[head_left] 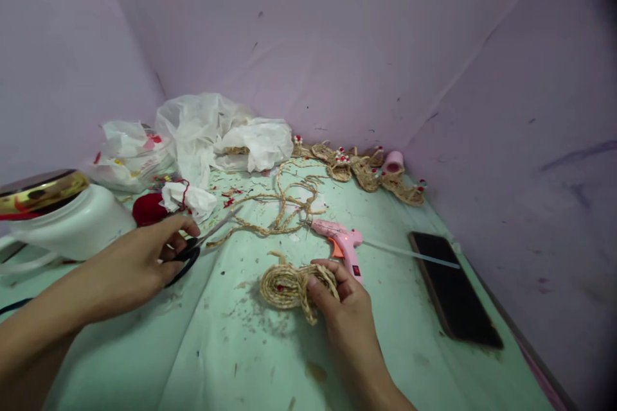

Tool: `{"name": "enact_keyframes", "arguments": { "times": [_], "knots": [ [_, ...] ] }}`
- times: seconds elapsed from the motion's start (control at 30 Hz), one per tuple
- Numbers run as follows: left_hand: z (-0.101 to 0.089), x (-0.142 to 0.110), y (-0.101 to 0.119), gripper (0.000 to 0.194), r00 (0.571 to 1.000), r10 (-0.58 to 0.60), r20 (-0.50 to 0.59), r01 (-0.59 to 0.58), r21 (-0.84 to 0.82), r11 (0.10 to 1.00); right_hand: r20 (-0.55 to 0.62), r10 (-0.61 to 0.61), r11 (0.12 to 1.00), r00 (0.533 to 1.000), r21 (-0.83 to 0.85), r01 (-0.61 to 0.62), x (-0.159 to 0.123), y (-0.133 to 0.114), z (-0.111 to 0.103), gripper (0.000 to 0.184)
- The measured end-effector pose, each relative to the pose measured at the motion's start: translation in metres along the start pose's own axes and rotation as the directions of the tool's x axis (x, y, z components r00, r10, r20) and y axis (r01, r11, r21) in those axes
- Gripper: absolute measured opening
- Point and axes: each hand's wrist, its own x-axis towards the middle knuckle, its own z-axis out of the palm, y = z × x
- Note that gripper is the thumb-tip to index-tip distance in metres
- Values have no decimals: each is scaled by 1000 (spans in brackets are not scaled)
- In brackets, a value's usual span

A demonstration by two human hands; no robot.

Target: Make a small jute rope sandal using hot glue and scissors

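Dark-scuffed lilac walls [337,45] meet in a corner behind your counter [241,359], its pale green cover creased and stained. At the near middle, your right grip [351,314] pinches one end of a coiled braided cord [282,289] between thumb and fingers, a small red spot at the heart of its left loop. To the left, the fingers of your left grip [135,263] curl at the dark handles of the scissors [219,226]; whether they close on them, you cannot tell. Just beyond the coil lies a pink glue gun [337,237]; a dark-screened phone [456,289] rests to the right.
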Motion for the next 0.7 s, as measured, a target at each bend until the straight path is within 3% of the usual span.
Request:
{"name": "enact_keyframes", "arguments": {
  "times": [0.03,0.1,0.2,0.3,0.37,0.5,0.63,0.7],
  "knots": [
    [-2,1,5,21,994,-69,89,84,-173,981,-20,-6,1000,1000,-4,6,0,0,1,27],
    [-3,3,14,31,956,-183,231,269,-435,859,-58,-22,1000,998,-9,21,0,-1,1,26],
    [5,3,25,57,942,-257,215,335,-589,735,-83,-40,999,996,6,41,0,-3,1,26],
    [27,-3,37,57,930,-126,346,335,-653,679,-94,-42,999,995,15,43,-1,-5,1,27],
    [43,-11,46,47,884,11,467,344,-668,660,-107,-37,999,994,8,38,-1,-6,2,28],
    [68,-28,59,26,830,48,556,408,-663,627,-108,-61,998,992,-23,59,-1,-6,2,27],
    [88,-35,58,40,730,128,671,566,-699,438,-116,-84,996,990,-19,82,0,-2,1,25],
    [93,-37,56,46,712,175,680,617,-725,307,-128,-102,995,986,-22,100,0,0,1,24]
  ]
}}
